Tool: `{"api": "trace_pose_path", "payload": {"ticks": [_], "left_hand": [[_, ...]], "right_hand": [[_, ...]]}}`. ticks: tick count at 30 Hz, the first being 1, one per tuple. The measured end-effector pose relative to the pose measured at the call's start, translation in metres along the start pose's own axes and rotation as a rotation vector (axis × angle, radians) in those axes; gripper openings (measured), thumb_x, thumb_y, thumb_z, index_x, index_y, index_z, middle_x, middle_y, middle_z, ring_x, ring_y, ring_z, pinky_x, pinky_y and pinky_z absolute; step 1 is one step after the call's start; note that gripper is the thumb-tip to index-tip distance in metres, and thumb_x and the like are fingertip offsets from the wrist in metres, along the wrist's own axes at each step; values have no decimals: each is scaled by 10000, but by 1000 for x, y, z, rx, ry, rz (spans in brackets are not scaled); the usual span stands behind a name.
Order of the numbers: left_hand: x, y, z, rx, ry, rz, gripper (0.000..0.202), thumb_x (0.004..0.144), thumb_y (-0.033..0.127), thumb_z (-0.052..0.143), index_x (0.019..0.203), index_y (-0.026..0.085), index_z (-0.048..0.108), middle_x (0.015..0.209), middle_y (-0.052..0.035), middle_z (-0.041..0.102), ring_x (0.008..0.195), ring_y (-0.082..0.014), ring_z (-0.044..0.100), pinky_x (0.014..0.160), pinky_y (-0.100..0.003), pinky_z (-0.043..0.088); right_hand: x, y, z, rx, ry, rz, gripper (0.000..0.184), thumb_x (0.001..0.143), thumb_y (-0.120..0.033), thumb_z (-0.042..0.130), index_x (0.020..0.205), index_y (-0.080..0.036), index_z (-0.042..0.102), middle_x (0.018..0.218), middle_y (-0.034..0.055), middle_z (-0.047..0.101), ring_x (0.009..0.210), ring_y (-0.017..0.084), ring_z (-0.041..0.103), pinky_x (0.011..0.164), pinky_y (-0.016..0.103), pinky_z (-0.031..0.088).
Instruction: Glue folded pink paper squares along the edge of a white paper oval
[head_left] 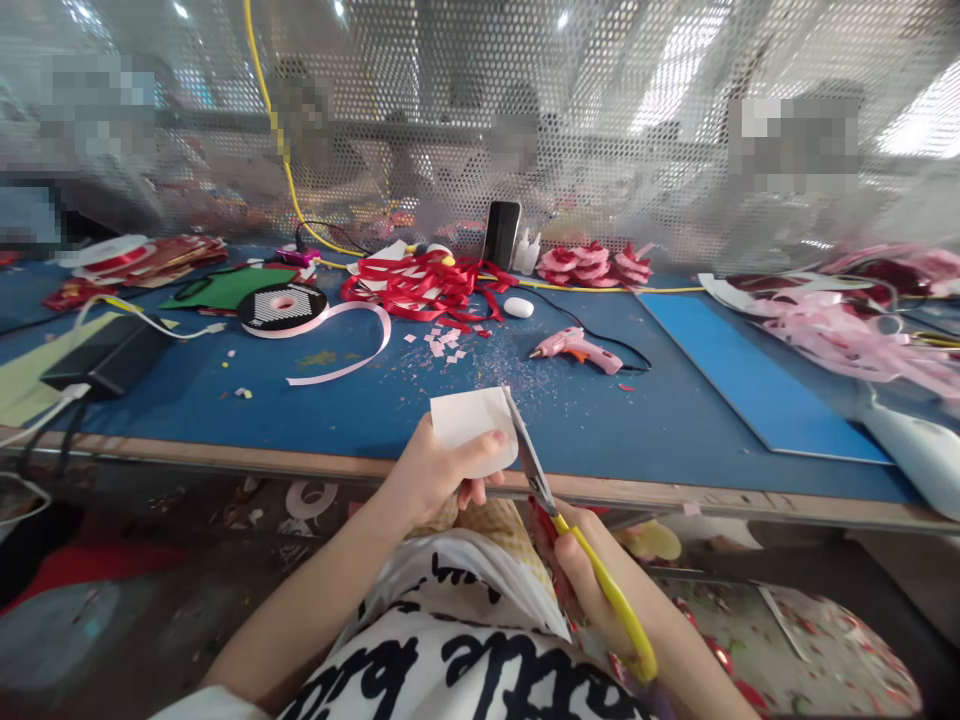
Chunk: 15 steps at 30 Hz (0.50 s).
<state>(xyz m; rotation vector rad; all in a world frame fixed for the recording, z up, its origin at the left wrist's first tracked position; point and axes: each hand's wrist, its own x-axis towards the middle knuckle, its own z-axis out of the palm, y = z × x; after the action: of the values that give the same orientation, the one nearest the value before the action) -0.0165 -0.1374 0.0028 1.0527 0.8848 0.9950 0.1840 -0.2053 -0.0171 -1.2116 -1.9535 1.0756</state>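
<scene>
My left hand (450, 465) pinches a white piece of paper (471, 420) between thumb and fingers, just over the table's front edge. My right hand (581, 570) is closed around the yellow handles of a pair of scissors (534, 465). The blades point up and away from me, lying along the right edge of the paper. Whether they touch or cut into it I cannot make out. Beyond the paper, small pale scraps (444, 343) and fine bits are scattered on the blue table (360, 420).
A pink glue gun (576, 348) lies behind the scissors. Further back are red ribbons (420, 285), a ribbon spool (283, 308), a phone (501, 232) and a white case (518, 307). A blue board (757, 375) and pink ribbons (847, 330) lie right; a black power adapter (109, 352) left.
</scene>
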Motion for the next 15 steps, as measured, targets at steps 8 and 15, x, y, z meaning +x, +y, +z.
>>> {"api": "trace_pose_path", "payload": {"ticks": [8, 15], "left_hand": [[1, -3, 0, -16, -26, 11, 239, 845, 351, 711, 796, 128, 640, 556, 5, 663, 334, -48, 488, 282, -116, 332], [-2, 0, 1, 17, -81, -20, 248, 849, 367, 720, 839, 126, 663, 560, -4, 673, 324, -53, 482, 275, -120, 335]], "right_hand": [[5, -10, 4, 43, -17, 38, 842, 911, -813, 202, 1076, -128, 663, 684, 53, 620, 594, 179, 515, 646, 309, 493], [0, -6, 5, 88, -60, 78, 806, 926, -788, 229, 1256, -152, 598, 724, 50, 625, 501, 142, 440, 478, 261, 403]]}}
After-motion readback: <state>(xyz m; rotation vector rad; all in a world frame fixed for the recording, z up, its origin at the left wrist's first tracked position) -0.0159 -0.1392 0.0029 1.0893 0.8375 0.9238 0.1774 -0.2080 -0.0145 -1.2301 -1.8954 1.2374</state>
